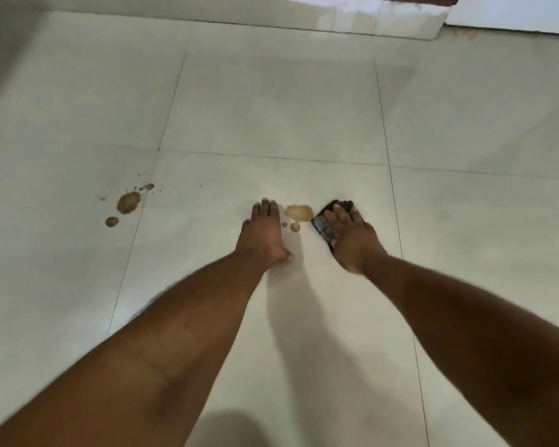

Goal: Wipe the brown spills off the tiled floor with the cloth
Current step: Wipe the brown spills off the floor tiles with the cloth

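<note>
Brown spill (299, 212) lies on the floor (271, 108) between both hands, just left of the dark cloth (324, 228). Right hand (352, 240) presses the cloth flat, fingers straight, grip not clenched; left hand (262, 235) rests flat, released, bracing. The wipe of this puddle seems about to start: sweep the cloth leftward. More spills (128, 202) wait far left.

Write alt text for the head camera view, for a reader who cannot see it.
A person's right hand presses a dark cloth flat on a pale tiled floor beside a brown spill; the left hand rests flat nearby. More brown spills lie farther left.
</note>
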